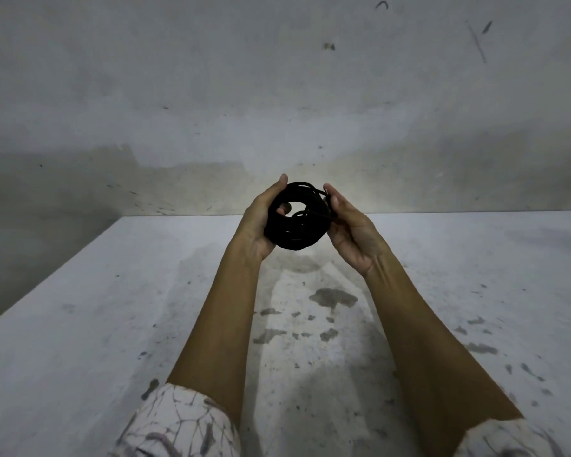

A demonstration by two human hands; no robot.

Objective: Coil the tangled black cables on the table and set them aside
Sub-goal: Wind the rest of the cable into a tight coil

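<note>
Two patterned sleeves [178, 423] down low, arms reaching out over the stained worktop [80, 308]. Black cable [294, 222] already wound into a round coil, held up above the worktop, not yet set aside. Left hand [261, 219] curled round one side, right hand [350, 225] pinching the loose end on the other. Grey wall [277, 94] behind.

Dim room, bare grey plaster wall [277, 94] scuffed with dark marks, darker damp-looking band along its lower left, white table [80, 324] with stained, speckled top meeting the wall, pale light patch at centre
</note>
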